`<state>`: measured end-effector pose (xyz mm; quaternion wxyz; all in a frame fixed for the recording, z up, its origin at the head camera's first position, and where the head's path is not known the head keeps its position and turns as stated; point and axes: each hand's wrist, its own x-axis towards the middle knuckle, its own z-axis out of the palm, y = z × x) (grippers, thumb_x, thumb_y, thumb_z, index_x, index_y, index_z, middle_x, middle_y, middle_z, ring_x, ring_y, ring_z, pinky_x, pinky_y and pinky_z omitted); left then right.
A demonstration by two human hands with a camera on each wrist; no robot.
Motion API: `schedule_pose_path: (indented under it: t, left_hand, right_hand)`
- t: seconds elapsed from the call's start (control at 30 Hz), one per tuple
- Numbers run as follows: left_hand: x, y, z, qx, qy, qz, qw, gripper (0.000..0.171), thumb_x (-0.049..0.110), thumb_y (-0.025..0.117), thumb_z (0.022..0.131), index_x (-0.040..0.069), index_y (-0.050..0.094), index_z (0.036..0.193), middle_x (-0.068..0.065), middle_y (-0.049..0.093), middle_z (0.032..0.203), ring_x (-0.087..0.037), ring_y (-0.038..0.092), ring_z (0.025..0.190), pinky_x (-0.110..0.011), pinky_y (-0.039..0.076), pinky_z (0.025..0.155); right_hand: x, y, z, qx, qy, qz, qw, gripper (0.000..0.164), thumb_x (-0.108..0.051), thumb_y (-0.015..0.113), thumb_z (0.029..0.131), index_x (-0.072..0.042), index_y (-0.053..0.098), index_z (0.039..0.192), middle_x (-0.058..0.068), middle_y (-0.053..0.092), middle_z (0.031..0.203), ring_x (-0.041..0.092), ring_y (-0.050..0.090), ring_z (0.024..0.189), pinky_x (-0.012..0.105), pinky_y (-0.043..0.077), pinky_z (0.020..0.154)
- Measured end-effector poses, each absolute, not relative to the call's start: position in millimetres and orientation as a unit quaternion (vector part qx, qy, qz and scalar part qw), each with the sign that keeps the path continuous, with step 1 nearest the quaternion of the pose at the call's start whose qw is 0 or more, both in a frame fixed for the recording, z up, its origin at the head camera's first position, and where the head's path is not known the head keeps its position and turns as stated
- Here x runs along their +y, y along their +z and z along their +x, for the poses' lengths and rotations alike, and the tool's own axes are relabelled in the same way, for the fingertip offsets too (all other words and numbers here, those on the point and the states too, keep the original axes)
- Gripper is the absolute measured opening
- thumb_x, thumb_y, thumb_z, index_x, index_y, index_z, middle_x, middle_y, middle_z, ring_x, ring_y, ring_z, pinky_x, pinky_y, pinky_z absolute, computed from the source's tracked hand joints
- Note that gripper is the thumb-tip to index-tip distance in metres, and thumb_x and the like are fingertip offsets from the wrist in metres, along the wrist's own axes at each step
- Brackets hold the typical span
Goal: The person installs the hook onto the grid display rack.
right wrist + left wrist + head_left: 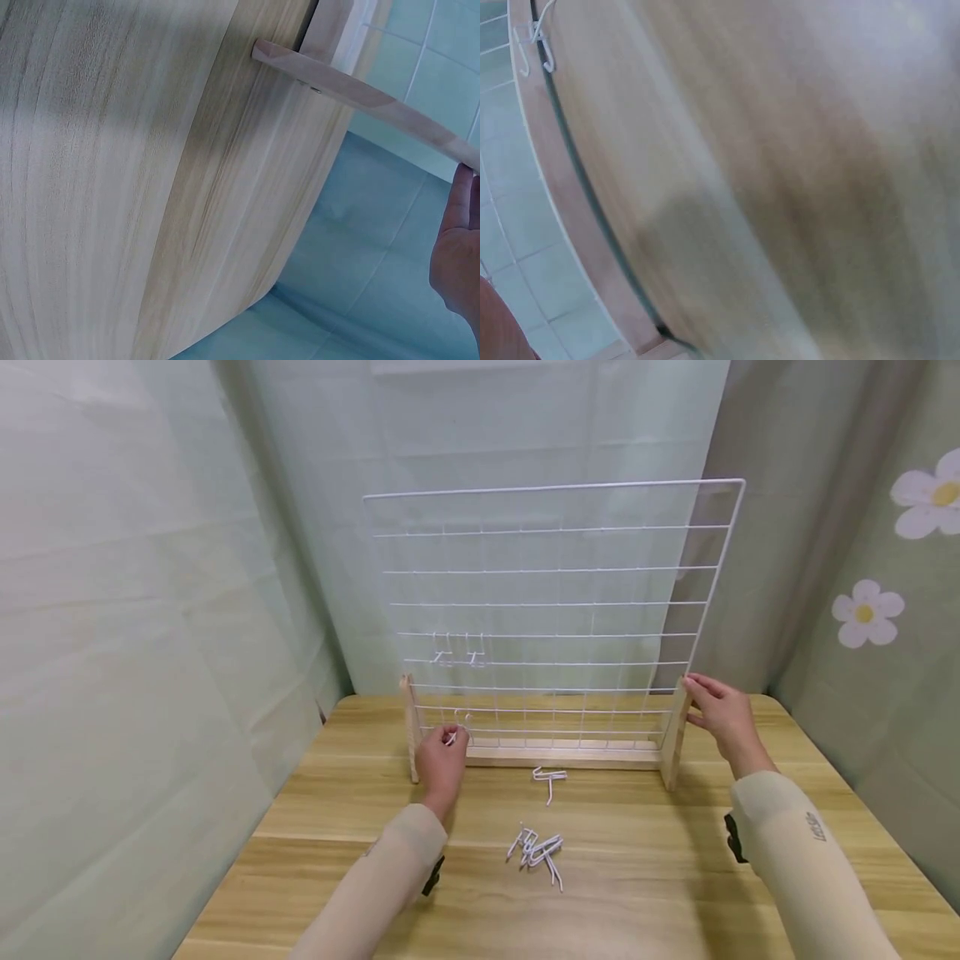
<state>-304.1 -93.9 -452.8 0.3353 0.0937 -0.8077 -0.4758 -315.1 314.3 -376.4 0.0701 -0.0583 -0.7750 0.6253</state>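
Note:
A white wire grid panel (pixel 555 635) stands in a wooden base with a post at each end. Low on its left side, my left hand (pixel 441 764) pinches a white metal hook (pixel 451 739), its two prongs up against the lower wires. Only a bit of that hand (pixel 496 322) shows in the left wrist view. At the other end, my right hand (pixel 723 714) grips the top of the right wooden post (pixel 677 735), fingertips on its edge; the right wrist view shows this post (pixel 367 97) too. Two hooks, one left (pixel 443 657) and one right (pixel 476 657), hang on the grid.
One loose hook (pixel 550 775) lies just in front of the wooden base bar (pixel 562 760). Nearer on the wooden table (pixel 637 877) is a small pile of hooks (pixel 536 850). Pale green curtains (pixel 187 610) surround the table at the back and sides.

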Motion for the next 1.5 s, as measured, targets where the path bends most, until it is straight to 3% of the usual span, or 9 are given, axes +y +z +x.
schedule_pose_path:
  t: [0.27,0.57,0.8,1.03,1.23,1.5]
  left_hand:
    - [-95,-442,-309,-0.806,-0.475,0.113,0.335,0.012,0.019,0.071,0.085,0.008,0.076,0.088,-0.005,0.068,0.078,-0.023,0.063,0.072,-0.041,0.048,0.067]
    - [-98,-429,-317,-0.796,-0.465,0.131,0.365,0.013,0.021,0.069,0.084,0.009,0.075,0.084,-0.003,0.067,0.074,-0.026,0.062,0.069,-0.044,0.046,0.064]
    - [-99,-415,-323,-0.797,-0.466,0.139,0.358,0.017,0.025,0.068,0.086,0.010,0.074,0.086,-0.003,0.069,0.078,-0.026,0.063,0.074,-0.045,0.046,0.069]
    - [-100,-404,-324,-0.805,-0.459,0.150,0.345,0.021,0.027,0.065,0.090,0.007,0.071,0.088,-0.008,0.070,0.082,-0.031,0.063,0.077,-0.046,0.046,0.072]
    - [-102,-402,-323,-0.816,-0.444,0.156,0.336,0.023,0.028,0.063,0.092,0.006,0.071,0.088,-0.010,0.071,0.087,-0.033,0.064,0.081,-0.048,0.047,0.077]
    - [-103,-405,-323,-0.827,-0.433,0.169,0.316,0.024,0.031,0.065,0.090,0.007,0.071,0.089,-0.011,0.072,0.088,-0.035,0.065,0.082,-0.049,0.047,0.075]
  right_hand:
    - [315,-378,-314,-0.771,0.629,-0.063,0.074,0.069,-0.052,0.052,0.098,-0.005,0.044,0.148,0.019,0.041,0.150,0.035,0.041,0.135,0.028,0.050,0.088]
    - [316,-376,-314,-0.773,0.626,-0.064,0.077,0.069,-0.052,0.052,0.097,-0.005,0.044,0.148,0.019,0.040,0.150,0.035,0.041,0.136,0.036,0.047,0.094]
    - [315,-375,-313,-0.774,0.625,-0.062,0.079,0.070,-0.052,0.051,0.098,-0.005,0.043,0.148,0.017,0.042,0.148,0.034,0.042,0.135,0.030,0.050,0.090]
    - [315,-376,-311,-0.775,0.624,-0.050,0.085,0.069,-0.050,0.052,0.098,-0.004,0.044,0.148,0.009,0.051,0.137,0.020,0.052,0.120,0.021,0.053,0.081]
    - [314,-377,-313,-0.780,0.618,-0.053,0.083,0.070,-0.052,0.051,0.098,-0.004,0.044,0.148,0.015,0.046,0.144,0.026,0.049,0.124,0.024,0.053,0.083]
    - [314,-379,-314,-0.779,0.619,-0.052,0.082,0.070,-0.052,0.051,0.098,-0.005,0.044,0.148,0.015,0.046,0.144,0.026,0.049,0.125,0.023,0.053,0.083]
